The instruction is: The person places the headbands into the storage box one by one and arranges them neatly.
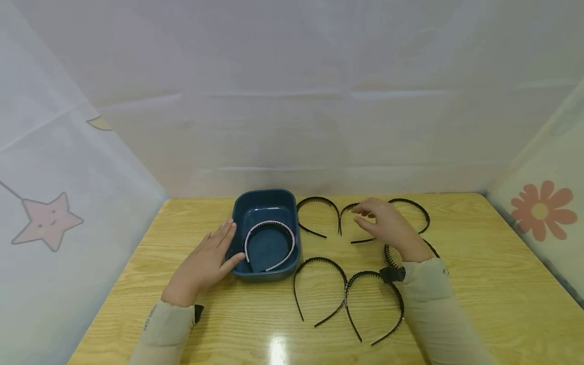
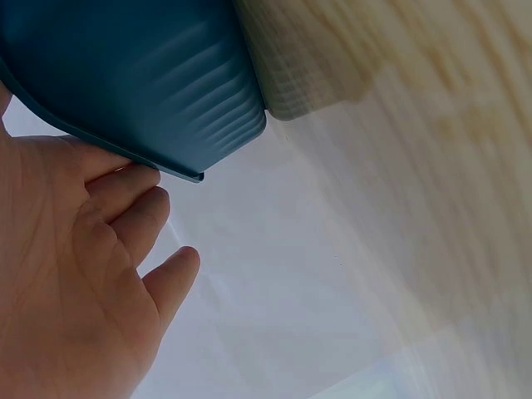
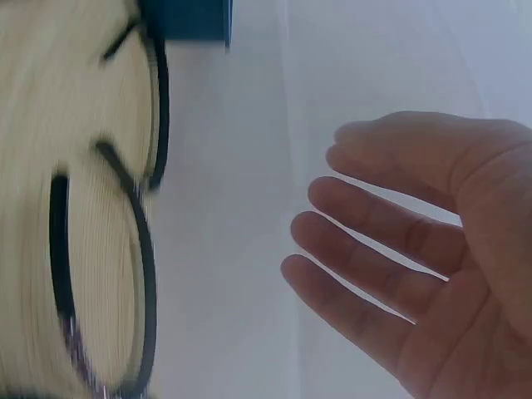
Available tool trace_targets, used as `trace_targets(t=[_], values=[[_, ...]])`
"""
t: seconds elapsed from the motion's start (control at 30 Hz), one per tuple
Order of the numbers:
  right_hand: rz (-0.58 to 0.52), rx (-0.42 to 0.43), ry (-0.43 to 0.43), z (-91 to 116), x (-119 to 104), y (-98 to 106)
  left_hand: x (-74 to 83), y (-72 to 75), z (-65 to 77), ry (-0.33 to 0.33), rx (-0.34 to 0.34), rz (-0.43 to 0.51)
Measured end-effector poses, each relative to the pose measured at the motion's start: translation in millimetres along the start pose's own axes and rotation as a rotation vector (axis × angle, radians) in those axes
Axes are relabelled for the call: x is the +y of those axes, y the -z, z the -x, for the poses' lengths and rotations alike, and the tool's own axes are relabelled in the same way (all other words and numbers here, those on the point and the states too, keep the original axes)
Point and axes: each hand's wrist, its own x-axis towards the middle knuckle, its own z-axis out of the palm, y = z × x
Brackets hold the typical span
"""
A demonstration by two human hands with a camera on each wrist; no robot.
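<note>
Plainly between the hands (image 1: 204, 262) (image 1: 387, 223), a blue basin (image 1: 264, 199).

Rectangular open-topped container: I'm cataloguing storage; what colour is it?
Dark teal container, best in the head view.

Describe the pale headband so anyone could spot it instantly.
On the wooden table stands a dark blue bin, the left hand at its rim. Inside lies the pale headband. Its whitish band sets it apart from the dark headbands on the table.
</note>
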Motion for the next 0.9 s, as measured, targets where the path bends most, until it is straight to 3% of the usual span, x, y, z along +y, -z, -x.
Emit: trace_targets(t=[0.27, 0.53, 0.7, 0.9], values=[[0.047, -0.038, -0.123, 25, 40, 20, 1.8, -0.3, 0.0, -0.007, 0.001, 0.004], [0.047, -0.068, -0.252, 47, 80, 24, 3.1, -0.9, 0.2, -0.01, 0.002, 0.008], [0.045, -0.086, -0.347, 61, 94, 28, 5.0, 0.0, 0.8, -0.007, -0.005, 0.015], [0.052, -0.068, -0.397, 73, 104, 32, 5.3, -0.1, -0.4, -0.004, -0.009, 0.012]])
